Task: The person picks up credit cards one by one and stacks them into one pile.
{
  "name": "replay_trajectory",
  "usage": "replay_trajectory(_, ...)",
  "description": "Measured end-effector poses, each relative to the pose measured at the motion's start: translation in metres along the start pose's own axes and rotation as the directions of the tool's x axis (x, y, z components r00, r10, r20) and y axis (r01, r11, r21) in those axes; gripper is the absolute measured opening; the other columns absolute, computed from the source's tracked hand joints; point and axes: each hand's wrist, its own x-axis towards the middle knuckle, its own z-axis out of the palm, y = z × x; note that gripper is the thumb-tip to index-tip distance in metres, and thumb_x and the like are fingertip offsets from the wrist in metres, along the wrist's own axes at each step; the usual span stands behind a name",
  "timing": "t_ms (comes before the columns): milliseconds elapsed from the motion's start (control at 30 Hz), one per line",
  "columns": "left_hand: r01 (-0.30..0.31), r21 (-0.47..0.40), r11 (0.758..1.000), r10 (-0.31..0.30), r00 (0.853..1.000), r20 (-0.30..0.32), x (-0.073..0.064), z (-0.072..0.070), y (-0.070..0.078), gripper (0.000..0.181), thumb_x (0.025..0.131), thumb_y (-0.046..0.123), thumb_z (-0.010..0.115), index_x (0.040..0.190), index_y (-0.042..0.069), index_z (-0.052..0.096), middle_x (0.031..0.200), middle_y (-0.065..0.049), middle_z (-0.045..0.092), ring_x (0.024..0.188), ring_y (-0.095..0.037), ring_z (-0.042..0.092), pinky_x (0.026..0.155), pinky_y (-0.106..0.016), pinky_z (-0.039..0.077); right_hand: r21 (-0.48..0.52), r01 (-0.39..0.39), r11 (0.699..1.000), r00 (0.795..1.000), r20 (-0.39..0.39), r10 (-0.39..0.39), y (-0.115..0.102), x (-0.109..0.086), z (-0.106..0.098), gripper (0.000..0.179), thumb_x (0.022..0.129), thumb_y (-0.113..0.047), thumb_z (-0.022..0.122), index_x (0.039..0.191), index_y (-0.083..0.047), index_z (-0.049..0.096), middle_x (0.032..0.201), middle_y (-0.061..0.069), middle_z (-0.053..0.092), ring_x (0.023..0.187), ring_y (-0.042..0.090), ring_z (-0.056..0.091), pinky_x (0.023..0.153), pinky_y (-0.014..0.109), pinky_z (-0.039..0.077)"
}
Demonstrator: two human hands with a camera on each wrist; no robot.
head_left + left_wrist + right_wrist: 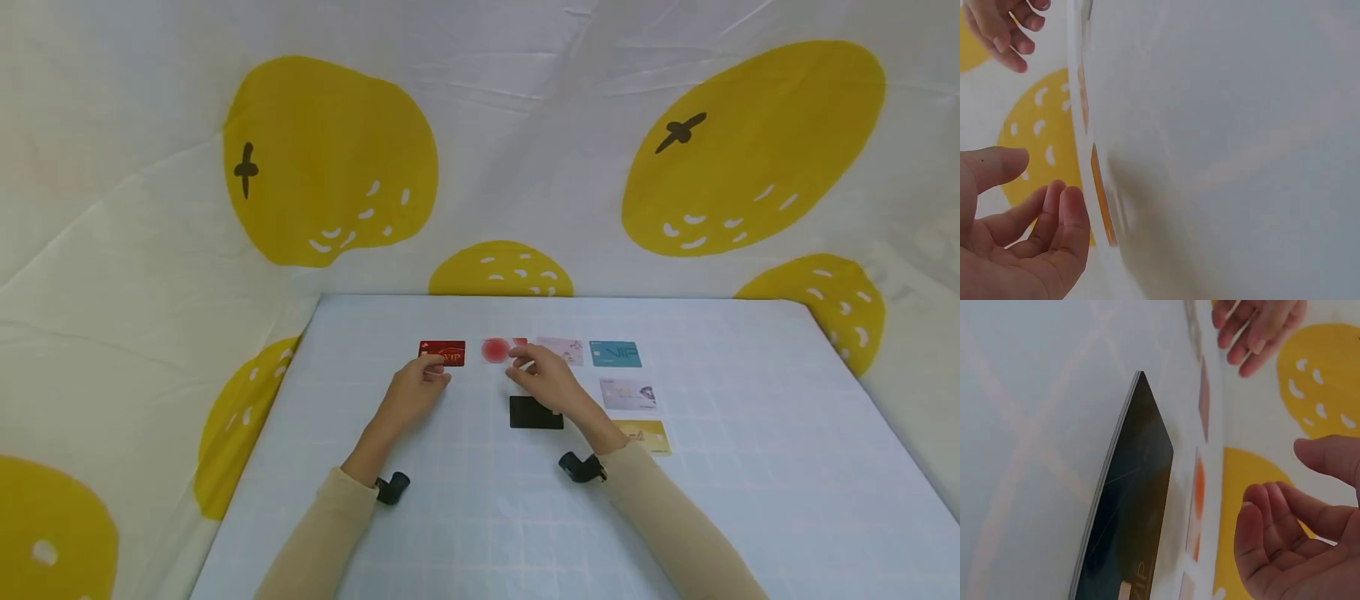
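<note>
My left hand (416, 392) hovers at the lower edge of a red VIP card (453, 357), which lies at the left end of the back row. In the left wrist view, the thumb and loosely bent fingers stand apart around nothing. Near a white card with a red circle (495, 350) is my right hand (551, 379), partly covering it and a pale pink flowered card (572, 351). The right wrist view shows that hand's thumb and fingers apart, also holding nothing. A black card (528, 413) lies below the right hand, with gold VIP lettering in the right wrist view.
At the back row's right end is a teal VIP card (615, 354). In front of it lie a pale lilac card (628, 394) and a gold card (652, 436), partly hidden by the right forearm. White cloth (525, 167) with yellow fruit prints hangs behind the table (465, 517).
</note>
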Motion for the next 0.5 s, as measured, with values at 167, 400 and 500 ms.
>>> replay_trajectory(167,0.022,0.017,1.000,-0.021,0.999,-0.039,0.013,-0.018,-0.011,0.040,0.098,0.020,0.064,0.133,0.002,0.059,0.115,-0.010,0.065,0.107,-0.026,0.062,0.092,-0.044,0.051,-0.021,0.039,0.999,0.999,0.012,-0.039,-0.004,0.022,0.011,0.040,0.097,-0.019,0.068,0.131,0.001,0.060,0.114,0.010,0.063,0.095,0.025,0.057,0.080,0.031,0.054)
replay_trajectory(400,0.068,0.080,0.994,-0.068,0.998,-0.012,0.032,-0.032,-0.025,0.042,0.099,0.023,0.062,0.137,0.005,0.056,0.122,-0.013,0.061,0.112,-0.029,0.057,0.095,-0.048,0.048,-0.053,0.087,0.995,0.996,0.009,-0.087,-0.008,0.054,0.027,0.036,0.096,-0.015,0.069,0.126,0.001,0.061,0.103,0.010,0.062,0.094,0.025,0.058,0.084,0.036,0.052)
replay_trajectory(500,0.071,0.100,0.993,-0.073,0.997,0.018,0.040,-0.037,-0.029,0.045,0.099,0.025,0.062,0.139,0.006,0.054,0.126,-0.013,0.058,0.116,-0.031,0.053,0.098,-0.051,0.046,-0.057,0.071,0.996,0.997,0.013,-0.070,-0.010,0.066,0.033,0.036,0.095,-0.014,0.069,0.126,0.002,0.060,0.104,0.012,0.062,0.095,0.027,0.059,0.086,0.038,0.052)
